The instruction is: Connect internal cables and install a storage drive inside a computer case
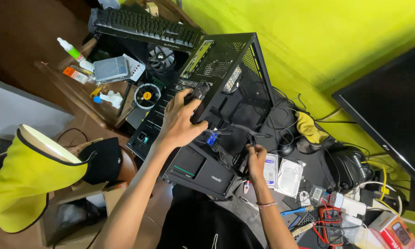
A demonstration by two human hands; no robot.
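Observation:
A black open computer case (244, 60) lies on the desk with its inside facing up. My left hand (182, 122) reaches into the case and grips a small black part (197, 94) near the rear panel. My right hand (256, 159) is at the case's near edge, fingers closed on a thin black tool or cable; I cannot tell which. Black flat cables (244, 130) with a blue connector (211, 139) run between the two hands. A black power supply box (193, 168) sits in the case's near corner.
Two silver hard drives (281, 173) lie right of the case. A black keyboard (145, 27) and cooling fans (147, 94) sit at the back left. A dark monitor (392, 110) stands right. A multimeter (331, 216), cables, a yellow cloth (311, 129) and a yellow lamp (27, 180) crowd the desk.

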